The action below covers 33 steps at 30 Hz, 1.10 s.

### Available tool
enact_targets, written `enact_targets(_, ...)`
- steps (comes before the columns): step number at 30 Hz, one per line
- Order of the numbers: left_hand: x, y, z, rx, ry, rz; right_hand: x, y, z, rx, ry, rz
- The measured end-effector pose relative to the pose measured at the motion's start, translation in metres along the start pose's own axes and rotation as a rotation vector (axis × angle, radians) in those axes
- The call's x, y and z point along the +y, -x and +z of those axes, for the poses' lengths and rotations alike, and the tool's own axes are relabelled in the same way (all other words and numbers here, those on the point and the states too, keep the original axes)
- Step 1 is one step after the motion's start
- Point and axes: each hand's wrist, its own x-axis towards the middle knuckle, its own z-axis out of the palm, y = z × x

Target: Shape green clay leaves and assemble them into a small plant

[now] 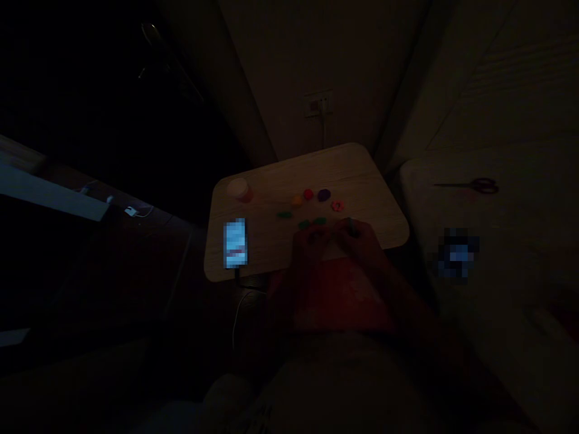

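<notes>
Both hands are close together over the near edge of a small wooden table (271,175), in very dim light. My left hand (310,240) has its fingers curled, and whatever they may hold is too dark to make out. Beside it, my right hand (359,241) is also closed, with a faint greenish spot at its fingers. Just beyond the hands lie small green pieces (319,221), with another green piece (284,215) further left. Behind them are an orange lump (296,202), a red ball (308,194), a purple lump (324,194) and a pinkish-red flower shape (338,206).
A lit phone (235,244) lies on the table's left side, with a cable (234,319) below. A pale-topped tub (240,190) stands behind it. At right, scissors (484,185) and a blurred, lit object (459,256) rest on a pale surface. A wall socket (318,103) holds a plug.
</notes>
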Motion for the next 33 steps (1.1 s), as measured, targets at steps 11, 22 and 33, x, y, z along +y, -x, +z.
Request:
enact_targets(11, -0.008, 0.002, 0.002, 0.055, 0.070, -0.096, 0.011, -0.003, 0.007, 0.105, -0.076, 0.090)
enact_targets(22, -0.005, -0.001, 0.008, 0.143, 0.044, -0.066, 0.008, 0.000, 0.012, 0.081, 0.000, -0.016)
enact_targets(33, -0.013, 0.001, -0.013, 0.221, -0.162, 0.149, -0.003, -0.014, 0.003, 0.027, 0.388, -0.011)
